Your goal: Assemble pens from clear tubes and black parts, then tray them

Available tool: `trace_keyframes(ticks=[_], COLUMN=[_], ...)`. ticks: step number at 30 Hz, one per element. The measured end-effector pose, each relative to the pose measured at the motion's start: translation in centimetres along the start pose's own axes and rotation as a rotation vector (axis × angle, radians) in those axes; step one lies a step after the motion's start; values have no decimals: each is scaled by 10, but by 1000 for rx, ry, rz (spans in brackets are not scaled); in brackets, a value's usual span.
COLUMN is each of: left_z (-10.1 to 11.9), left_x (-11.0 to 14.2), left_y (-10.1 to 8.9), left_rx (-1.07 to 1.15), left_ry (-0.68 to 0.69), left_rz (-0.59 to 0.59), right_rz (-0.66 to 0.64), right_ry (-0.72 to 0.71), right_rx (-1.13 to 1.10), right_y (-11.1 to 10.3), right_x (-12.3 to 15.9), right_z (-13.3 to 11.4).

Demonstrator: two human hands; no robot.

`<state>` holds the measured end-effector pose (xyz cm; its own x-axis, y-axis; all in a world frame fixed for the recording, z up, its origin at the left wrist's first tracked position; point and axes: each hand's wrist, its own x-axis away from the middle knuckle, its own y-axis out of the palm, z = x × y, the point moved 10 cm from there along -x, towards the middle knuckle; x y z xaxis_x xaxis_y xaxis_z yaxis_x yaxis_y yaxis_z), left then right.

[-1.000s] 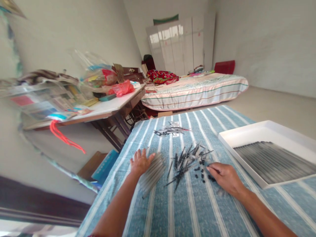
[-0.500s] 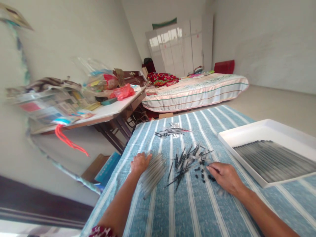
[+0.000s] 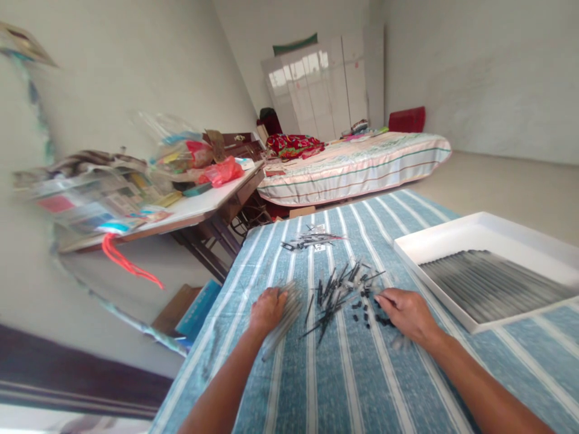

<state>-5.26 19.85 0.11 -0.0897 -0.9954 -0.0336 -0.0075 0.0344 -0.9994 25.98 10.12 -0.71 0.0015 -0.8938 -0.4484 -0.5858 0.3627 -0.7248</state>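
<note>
My left hand point(image 3: 268, 311) lies over the left side of a row of clear, pen-like tubes point(image 3: 289, 313), its fingers curled and its thumb against them. Whether it grips one of them is hard to make out. To the right, my right hand point(image 3: 404, 310) is closed in a pinch beside small black plugs point(image 3: 366, 317); whatever sits between thumb and finger is too small to name. Between the hands lies a loose heap of thin black sticks point(image 3: 332, 298), resembling pen refills, mixed with small clear pieces.
A shallow white box point(image 3: 446, 301) at the right holds a row of dark, pen-like sticks point(image 3: 488, 283). Farther back on the striped cloth point(image 3: 348, 380) is a second small heap of black pieces point(image 3: 312, 241). A cluttered side table point(image 3: 190, 208) stands left; a bed point(image 3: 362, 169) is beyond.
My left hand has gone from spread fingers left of the clear tubes to curled fingers over them, moving right. My right hand keeps its pinch by the black plugs. The view has shifted slightly.
</note>
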Motion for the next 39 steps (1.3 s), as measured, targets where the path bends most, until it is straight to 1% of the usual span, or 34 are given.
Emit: trace_keyframes(ticks=[3,5,8,11,13,16,22,27,30,32,33,35,37,39], left_z=[12,18,20,20,21,22,31,35,35,35,34,29,25,33], left_x=[14,24,35,43,45,46,46,44,45,47,49,55,62,70], left_y=[2,0,-11,-21,-20,-16,-20,-24,-30,-41,-47,-60,-60,-51], left_rx=[10,10,2,-29,-47,-62,-110,-127,-117,-91,-56,175,481,800], left_ry=[33,42,47,84,117,126,133,126,119,96,74,-7,-127,-192], left_rz=[27,52,119,186,177,152,166,198,229,265,288,333,312,253], right_rz=[-16,-21,-33,-29,-30,-44,-24,-19,-14,-47,-87,-200,-310,-378], right_ry=[9,6,-1,6,8,1,-2,44,107,153,170,177,160,148], right_rx=[29,44,40,42,45,35,30,28,24,11,1,-27,-43,-37], right_y=[2,2,2,1,0,2,1,-6,-17,-22,-23,-20,-16,-14], right_x=[0,0,1,1,1,1,0,-3,-7,-9,-9,-8,-6,-4], right_z=[0,-2,-4,-5,-5,-6,-2,4,12,19,23,28,31,33])
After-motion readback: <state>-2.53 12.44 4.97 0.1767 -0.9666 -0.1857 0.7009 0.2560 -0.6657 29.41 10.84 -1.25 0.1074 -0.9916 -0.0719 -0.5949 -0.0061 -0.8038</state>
